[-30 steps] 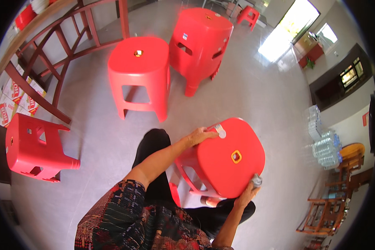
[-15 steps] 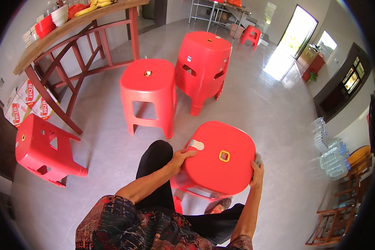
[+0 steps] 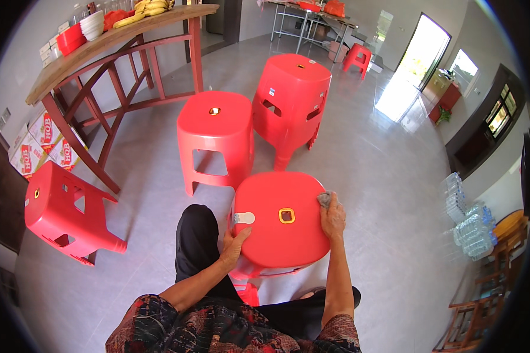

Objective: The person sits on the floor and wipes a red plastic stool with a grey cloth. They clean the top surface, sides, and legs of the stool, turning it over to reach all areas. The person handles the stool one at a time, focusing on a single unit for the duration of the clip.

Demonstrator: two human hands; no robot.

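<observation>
I see one red plastic stool (image 3: 280, 220) held between both hands, its seat tipped up toward the head camera, just above the person's black-trousered knee (image 3: 199, 235). The left hand (image 3: 234, 246) grasps the seat's near-left edge, thumb on top beside a pale label. The right hand (image 3: 333, 215) presses the far-right edge, fingers closed over one small grey cloth (image 3: 324, 198) pinched against the rim. Just beyond the hands stand two more red stools: a single one (image 3: 216, 138) ahead of the left hand, and a taller stack (image 3: 292, 97) ahead of the right. Well off to the left of the left hand, a fourth stool (image 3: 62, 212) lies tipped on its side. A fifth, small stool (image 3: 359, 59) sits far ahead. One wooden table (image 3: 109, 44) with bowls and bananas stands far left; bundled water bottles (image 3: 468, 220) lie far right.
</observation>
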